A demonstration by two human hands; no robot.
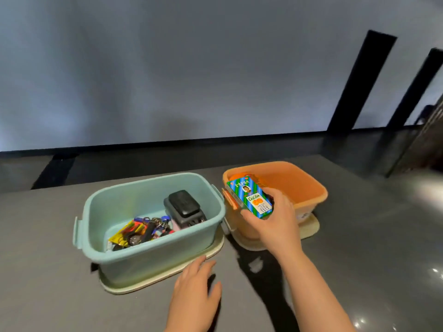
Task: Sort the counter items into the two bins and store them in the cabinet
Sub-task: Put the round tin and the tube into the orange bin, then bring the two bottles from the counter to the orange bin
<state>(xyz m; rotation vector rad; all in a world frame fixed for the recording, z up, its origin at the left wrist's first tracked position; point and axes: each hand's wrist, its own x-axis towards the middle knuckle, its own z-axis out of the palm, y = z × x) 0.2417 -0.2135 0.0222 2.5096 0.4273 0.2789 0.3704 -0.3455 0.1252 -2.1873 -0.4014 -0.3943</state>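
Our right hand (275, 221) clasping a green carton (251, 198) over the orange bin (311, 188), left hand (194, 291) flat, fingers spread (holding nothing), teal bin (100, 212) beyond it holding keys (153, 226).

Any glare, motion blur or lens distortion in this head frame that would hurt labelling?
Head view: wide-angle bending tilts the black wall strips; bright specular glare spots sit on the glossy grey counter at far right; the teal plastic bin and orange plastic bin look slightly smeared; the right hand casts a hard shadow, yet the green-and-blue carton it holds stays legible; the left hand is soft-edged.
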